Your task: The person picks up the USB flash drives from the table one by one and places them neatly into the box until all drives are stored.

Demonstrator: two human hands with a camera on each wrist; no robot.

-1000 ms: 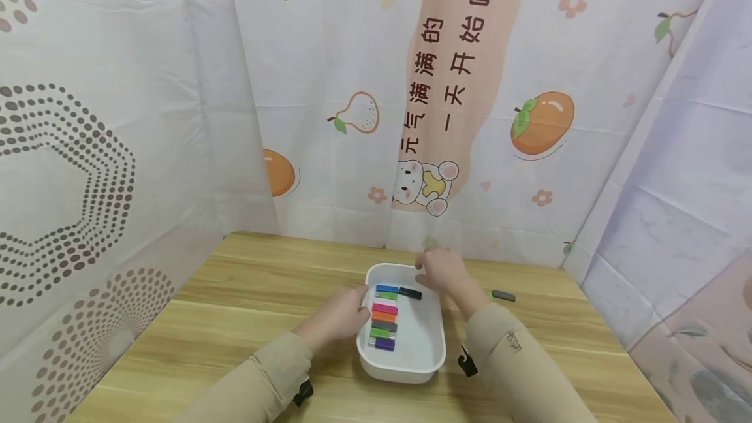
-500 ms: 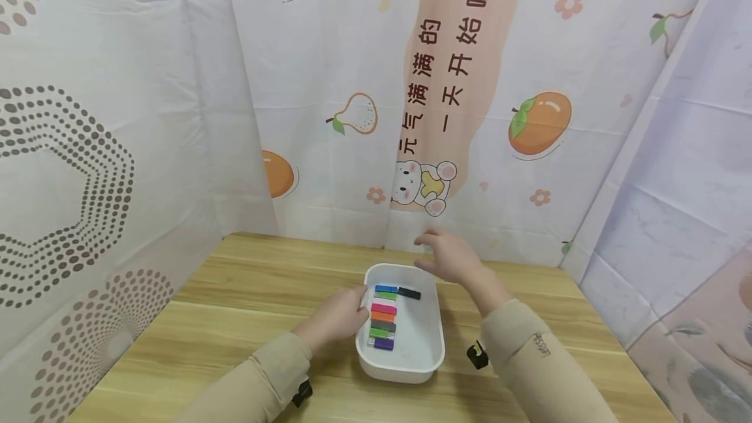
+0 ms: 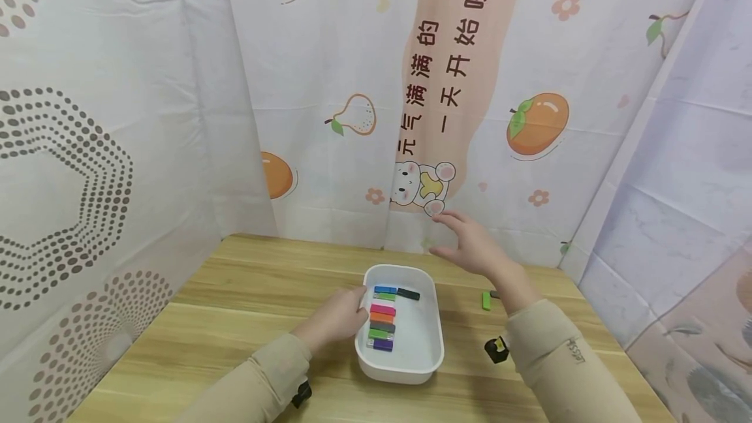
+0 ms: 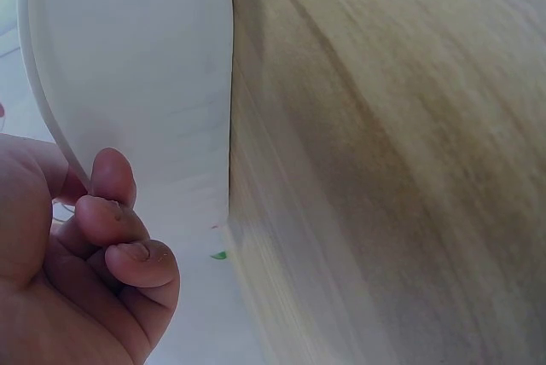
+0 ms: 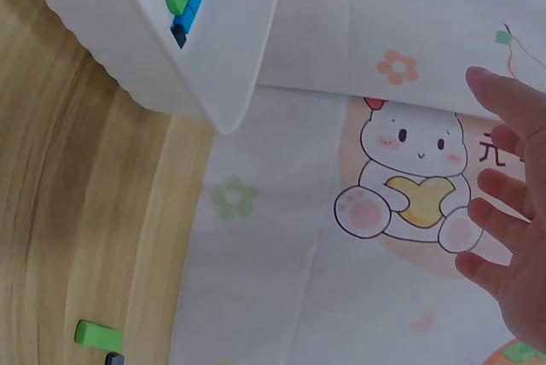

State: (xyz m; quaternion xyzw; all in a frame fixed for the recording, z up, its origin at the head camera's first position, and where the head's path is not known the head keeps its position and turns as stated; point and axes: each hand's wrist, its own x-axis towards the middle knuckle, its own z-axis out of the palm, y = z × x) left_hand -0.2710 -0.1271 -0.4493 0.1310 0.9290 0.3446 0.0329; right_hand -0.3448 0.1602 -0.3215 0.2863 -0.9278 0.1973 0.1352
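My left hand grips the left rim of a white plastic tray; in the left wrist view its fingers curl against the tray's outer wall. Along the tray's left side runs a column of several USB flash drives, from a blue one at the far end to a purple one at the near end. A black flash drive lies right of the blue one. Above the table, right of the tray, my right hand hovers with fingers spread, holding nothing.
On the table right of the tray lies a green flash drive, with a dark one beside it, partly hidden by the right wrist. A printed curtain hangs behind the table's back edge.
From the tray's far right rim, my right hand has lifted and moved right, away from the tray. The left hand and the flash drives in the tray stay put.
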